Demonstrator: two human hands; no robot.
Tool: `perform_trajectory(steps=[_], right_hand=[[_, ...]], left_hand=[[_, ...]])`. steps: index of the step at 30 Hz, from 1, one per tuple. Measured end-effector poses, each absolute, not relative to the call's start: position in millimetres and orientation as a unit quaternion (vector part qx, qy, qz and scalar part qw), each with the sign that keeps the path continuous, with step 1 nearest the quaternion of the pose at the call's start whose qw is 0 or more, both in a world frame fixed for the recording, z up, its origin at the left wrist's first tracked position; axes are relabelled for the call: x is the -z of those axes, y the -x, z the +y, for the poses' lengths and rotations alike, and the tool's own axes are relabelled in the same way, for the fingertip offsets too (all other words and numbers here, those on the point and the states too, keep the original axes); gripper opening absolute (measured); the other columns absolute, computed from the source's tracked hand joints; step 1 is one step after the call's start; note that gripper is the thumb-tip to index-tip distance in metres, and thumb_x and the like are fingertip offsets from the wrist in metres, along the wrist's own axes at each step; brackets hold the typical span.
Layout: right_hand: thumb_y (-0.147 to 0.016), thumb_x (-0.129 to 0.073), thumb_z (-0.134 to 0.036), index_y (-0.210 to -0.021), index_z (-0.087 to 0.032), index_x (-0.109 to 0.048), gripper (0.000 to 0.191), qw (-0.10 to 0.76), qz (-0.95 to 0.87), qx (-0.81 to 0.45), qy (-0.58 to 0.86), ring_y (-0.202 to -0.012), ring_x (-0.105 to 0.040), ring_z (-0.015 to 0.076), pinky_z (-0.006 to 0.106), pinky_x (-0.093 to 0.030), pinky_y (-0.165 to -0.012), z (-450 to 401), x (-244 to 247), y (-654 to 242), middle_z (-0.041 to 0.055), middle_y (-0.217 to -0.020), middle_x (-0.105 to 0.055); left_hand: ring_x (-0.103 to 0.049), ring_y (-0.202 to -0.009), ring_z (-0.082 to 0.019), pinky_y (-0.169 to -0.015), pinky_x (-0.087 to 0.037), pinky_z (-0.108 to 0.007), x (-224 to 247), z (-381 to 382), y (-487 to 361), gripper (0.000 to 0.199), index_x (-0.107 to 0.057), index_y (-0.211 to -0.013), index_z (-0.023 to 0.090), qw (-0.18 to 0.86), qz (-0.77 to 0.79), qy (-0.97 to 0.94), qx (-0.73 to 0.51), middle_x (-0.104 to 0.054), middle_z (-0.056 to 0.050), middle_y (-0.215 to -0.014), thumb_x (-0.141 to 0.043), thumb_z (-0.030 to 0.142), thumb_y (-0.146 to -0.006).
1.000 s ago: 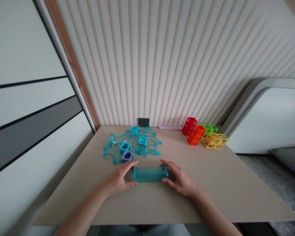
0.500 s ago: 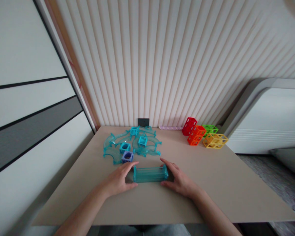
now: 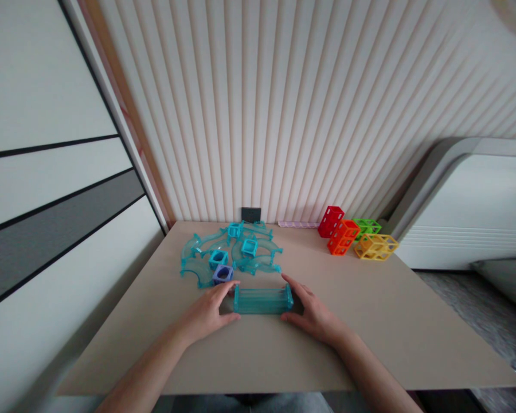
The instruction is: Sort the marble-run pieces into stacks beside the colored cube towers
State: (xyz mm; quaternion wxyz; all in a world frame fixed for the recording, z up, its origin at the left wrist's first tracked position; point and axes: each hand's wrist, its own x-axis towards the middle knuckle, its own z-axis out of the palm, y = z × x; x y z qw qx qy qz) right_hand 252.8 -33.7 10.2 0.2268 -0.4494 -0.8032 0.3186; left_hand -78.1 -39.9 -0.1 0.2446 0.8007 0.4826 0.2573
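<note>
A stack of translucent teal straight track pieces (image 3: 263, 301) lies crosswise on the table near the middle. My left hand (image 3: 210, 312) curves around its left end, thumb and fingers apart. At the right end my right hand (image 3: 309, 310) is in a like pose, thumb below and fingers above. Both hands are beside the stack, and whether the fingertips press on it cannot be made out. A purple square block with a round hole (image 3: 222, 275) sits just beyond my left fingertips.
Teal curved tracks (image 3: 258, 263) and teal blocks (image 3: 218, 258) spread over the back left of the table (image 3: 258, 361). Red (image 3: 331, 222), orange (image 3: 344, 237), green (image 3: 367, 227) and yellow frames (image 3: 376, 247) stand back right. A pale pink strip (image 3: 298, 224) lies by the wall.
The teal stack has shifted slightly away from me, toward the back of the table. My hands stay around its ends, with small finger movements.
</note>
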Motion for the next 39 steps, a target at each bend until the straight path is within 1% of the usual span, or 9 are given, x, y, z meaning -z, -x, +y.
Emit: perform_trajectory(steps=[4,8,14,19,25,30,35,39], right_hand=[[-0.082,-0.075,-0.035,-0.155,-0.027,-0.026,0.089,0.228,-0.806,-0.324,0.44,-0.126,-0.054,0.0285,0.047,-0.041,-0.11,-34.0,-12.1,-254.3,0.0119,-0.139,-0.055],[-0.082,-0.074,-0.035,-0.155,-0.025,-0.027,0.087,0.23,-0.808,-0.312,0.444,-0.126,-0.053,0.03,0.048,-0.04,-0.11,-32.2,-9.8,-256.6,0.0132,-0.138,-0.056],[-0.084,-0.072,-0.036,-0.156,-0.024,-0.027,0.085,0.226,-0.809,-0.305,0.45,-0.124,-0.055,0.0297,0.048,-0.042,-0.109,-30.1,-8.3,-256.3,0.0142,-0.136,-0.057],[-0.084,-0.071,-0.035,-0.156,-0.026,-0.027,0.085,0.232,-0.806,-0.305,0.452,-0.125,-0.055,0.0297,0.049,-0.041,-0.109,-31.0,-11.0,-255.4,0.0123,-0.137,-0.056],[-0.085,-0.07,-0.034,-0.156,-0.026,-0.026,0.084,0.235,-0.806,-0.301,0.452,-0.123,-0.056,0.0293,0.048,-0.043,-0.107,-31.4,-13.2,-254.3,0.0124,-0.136,-0.058],[-0.085,-0.071,-0.032,-0.156,-0.025,-0.026,0.084,0.228,-0.808,-0.3,0.452,-0.123,-0.055,0.029,0.048,-0.042,-0.108,-30.6,-11.9,-255.0,0.0129,-0.135,-0.057],[-0.083,-0.073,-0.035,-0.157,-0.025,-0.023,0.09,0.219,-0.812,-0.304,0.447,-0.129,-0.051,0.0307,0.05,-0.038,-0.112,-30.2,-12.3,-257.0,0.0142,-0.142,-0.052],[-0.083,-0.072,-0.03,-0.157,-0.026,-0.02,0.09,0.214,-0.808,-0.305,0.456,-0.13,-0.05,0.0296,0.049,-0.037,-0.113,-30.4,-11.7,-256.4,0.0136,-0.143,-0.051]], left_hand=[[-0.065,-0.112,-0.025,-0.099,-0.053,-0.043,0.3,-39.3,79.2,0.067,-0.049,-0.136,0.026,0.244,0.474,-0.804,-0.264,-0.066,-0.009,-0.128,-0.079,0.03,-0.076],[-0.068,-0.108,-0.024,-0.096,-0.055,-0.041,-1.8,-38.8,78.8,0.063,-0.051,-0.135,0.026,0.245,0.47,-0.803,-0.272,-0.068,-0.008,-0.125,-0.078,0.03,-0.078],[-0.069,-0.106,-0.023,-0.095,-0.056,-0.041,1.1,-36.9,76.4,0.062,-0.052,-0.132,0.024,0.253,0.474,-0.795,-0.281,-0.069,-0.009,-0.124,-0.079,0.026,-0.077],[-0.069,-0.104,-0.023,-0.094,-0.056,-0.041,5.8,-35.9,74.9,0.06,-0.052,-0.132,0.024,0.257,0.474,-0.791,-0.288,-0.069,-0.008,-0.122,-0.078,0.026,-0.078],[-0.068,-0.105,-0.023,-0.095,-0.055,-0.041,2.0,-36.5,72.9,0.058,-0.052,-0.132,0.024,0.257,0.472,-0.792,-0.29,-0.069,-0.009,-0.123,-0.076,0.028,-0.079],[-0.069,-0.096,-0.022,-0.088,-0.058,-0.038,4.5,-36.7,73.9,0.058,-0.052,-0.132,0.024,0.251,0.477,-0.79,-0.293,-0.07,-0.008,-0.116,-0.075,0.032,-0.08],[-0.066,-0.088,-0.02,-0.082,-0.057,-0.035,7.4,-36.5,77.1,0.064,-0.05,-0.134,0.024,0.241,0.483,-0.792,-0.284,-0.069,-0.007,-0.111,-0.077,0.035,-0.078],[-0.065,-0.085,-0.019,-0.081,-0.056,-0.034,5.0,-37.0,77.5,0.063,-0.05,-0.135,0.022,0.243,0.484,-0.795,-0.274,-0.069,-0.007,-0.107,-0.076,0.035,-0.079]])
